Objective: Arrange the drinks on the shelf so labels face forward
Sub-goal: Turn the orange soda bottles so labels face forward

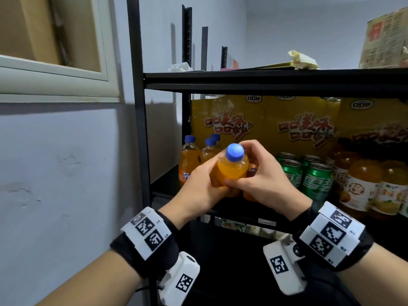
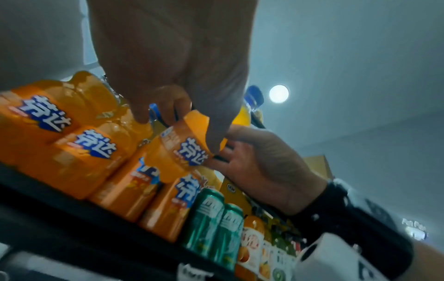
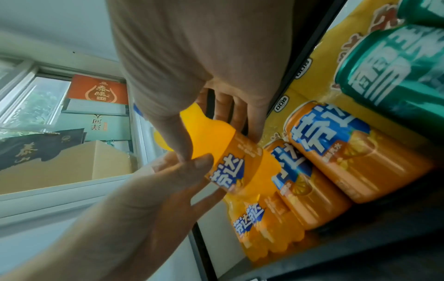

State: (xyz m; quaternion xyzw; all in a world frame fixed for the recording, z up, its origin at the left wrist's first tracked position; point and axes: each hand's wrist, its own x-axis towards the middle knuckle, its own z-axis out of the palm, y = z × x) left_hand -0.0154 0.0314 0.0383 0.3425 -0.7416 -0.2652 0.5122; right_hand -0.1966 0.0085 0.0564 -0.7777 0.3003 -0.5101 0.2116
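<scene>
Both wrists, banded with marker cuffs, sit lowest in the head view, and from them our left hand [image 1: 199, 188] and right hand [image 1: 263, 177] close around one orange soda bottle [image 1: 231, 171] with a blue cap [image 1: 235, 152], held just in front of the black shelf [image 1: 242, 214], tipped toward us. We grasp it from both sides, fingers curled round the body, thumbs meeting near the front; two hands make it easy to twist the bottle about its axis. From the wrist views the blue-and-white label [image 2: 192, 152] shows under our fingers, so we judge the turn is under way and the bottle has yet to be set down. Behind it stand more orange bottles [image 1: 189, 164], beside them orange cans [image 2: 127, 186] and green cans [image 1: 315, 180], labels mostly outward, then juice bottles [image 1: 357, 188] at the right.
</scene>
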